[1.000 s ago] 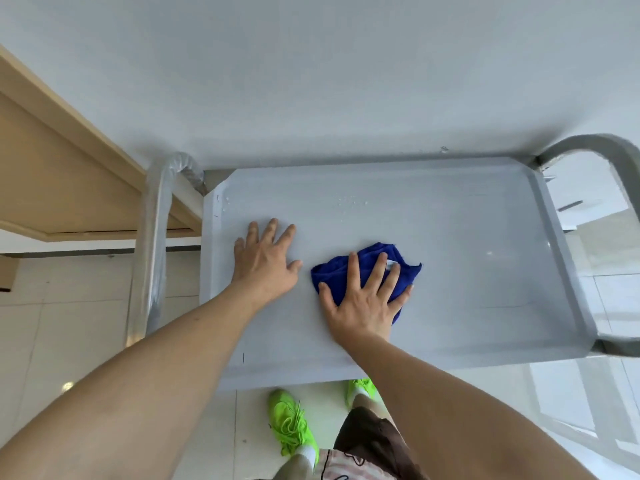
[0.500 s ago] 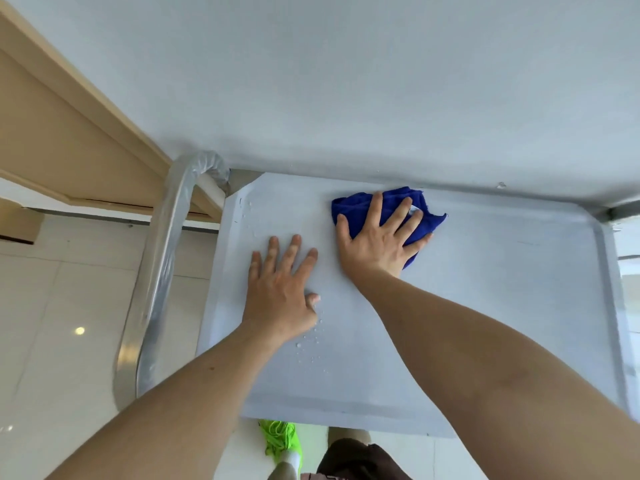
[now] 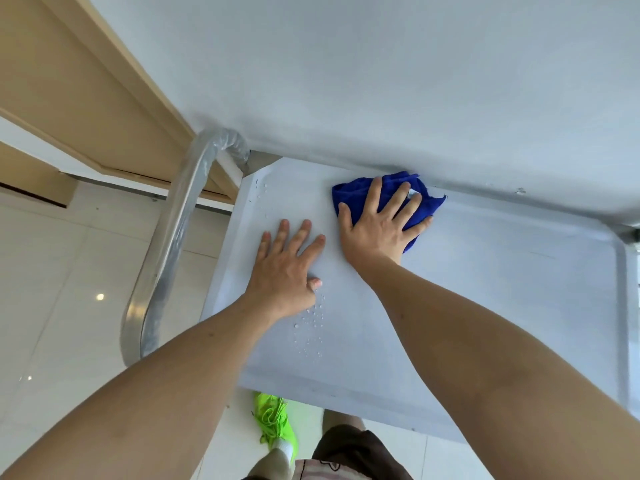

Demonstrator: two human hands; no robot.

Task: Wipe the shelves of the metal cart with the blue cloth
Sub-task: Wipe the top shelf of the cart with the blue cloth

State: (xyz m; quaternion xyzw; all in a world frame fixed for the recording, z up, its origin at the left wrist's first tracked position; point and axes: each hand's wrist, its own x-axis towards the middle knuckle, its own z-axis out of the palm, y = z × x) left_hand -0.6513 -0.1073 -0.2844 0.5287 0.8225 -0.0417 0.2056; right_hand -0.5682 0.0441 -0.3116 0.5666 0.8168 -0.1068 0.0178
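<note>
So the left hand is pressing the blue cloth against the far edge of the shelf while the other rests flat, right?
Not quite: the head view shows the right hand pressing the blue cloth at the far edge of the shelf. The left hand rests flat and bare.

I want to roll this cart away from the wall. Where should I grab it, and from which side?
Take the curved metal handle at the cart's left end, from the left. It is a round bar standing clear of the shelf, so fingers can wrap it.
</note>
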